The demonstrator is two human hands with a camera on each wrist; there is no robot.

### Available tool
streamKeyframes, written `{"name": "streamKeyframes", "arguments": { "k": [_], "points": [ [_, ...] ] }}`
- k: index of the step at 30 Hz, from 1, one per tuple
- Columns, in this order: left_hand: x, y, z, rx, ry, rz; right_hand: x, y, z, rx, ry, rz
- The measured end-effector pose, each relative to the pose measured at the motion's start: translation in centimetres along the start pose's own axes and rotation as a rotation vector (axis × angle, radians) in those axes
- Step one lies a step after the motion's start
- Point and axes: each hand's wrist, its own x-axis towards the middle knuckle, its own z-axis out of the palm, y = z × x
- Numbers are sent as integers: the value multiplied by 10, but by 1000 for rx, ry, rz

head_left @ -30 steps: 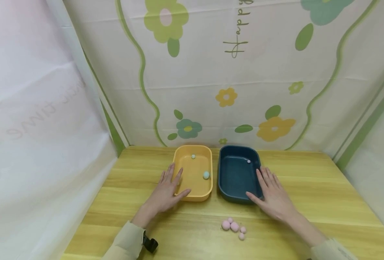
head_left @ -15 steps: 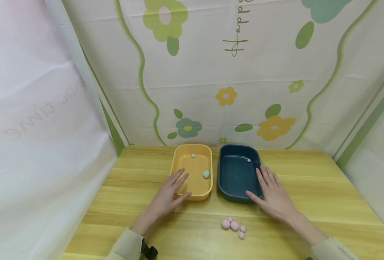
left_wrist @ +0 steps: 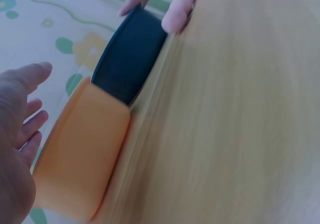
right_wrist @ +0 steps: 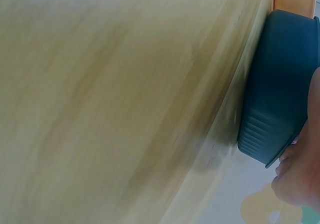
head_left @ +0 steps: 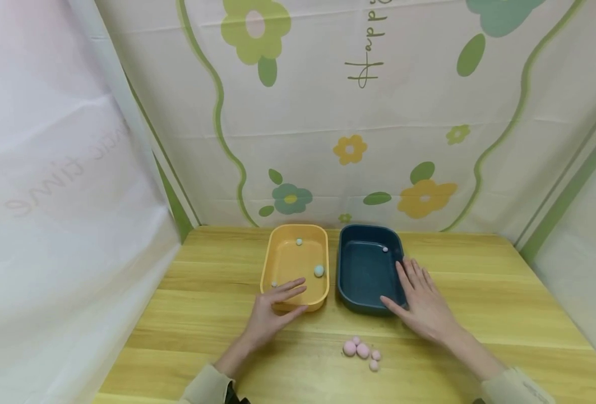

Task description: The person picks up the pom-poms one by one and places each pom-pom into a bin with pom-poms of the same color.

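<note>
In the head view my left hand [head_left: 269,317] is over the near left corner of the yellow tray [head_left: 298,307], fingers extended and thumb apart, holding nothing. Inside that tray lie a pale blue-green ball [head_left: 319,271], a smaller one [head_left: 299,242] and a tiny pale ball [head_left: 275,284]. My right hand [head_left: 425,308] rests at the right side of the dark blue tray [head_left: 363,307], fingers spread along its rim and thumb at the near corner. One tiny pale pink ball [head_left: 385,249] sits in the blue tray. Several pink balls [head_left: 363,351] are clustered on the table in front.
Both trays stand side by side with a narrow gap, near the back of the wooden table [head_left: 217,269]. Behind rises a white cloth backdrop [head_left: 298,112] printed with flowers. Another white cloth [head_left: 65,252] hangs at the left.
My left hand has slid from the yellow tray's left side to its near corner, uncovering the tiny pale ball. The right hand and the balls stay put.
</note>
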Motion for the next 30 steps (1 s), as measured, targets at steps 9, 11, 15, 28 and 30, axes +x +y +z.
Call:
{"name": "streamKeyframes", "arguments": {
  "k": [9,11,15,28,30],
  "points": [
    [-6,10,18,-188,8,46,0,-2,-3,6,10,-6],
    [-8,12,23,-198,1,82,0,-2,-3,5,9,-7],
    [-11,14,33,-180,-7,165,0,-1,-3,2,3,-4],
    [-24,15,60,-157,-118,119,0,0,-1,1,-19,-4],
    [-24,15,63,-152,-133,103,0,0,-1,2,-19,-2]
  ]
}}
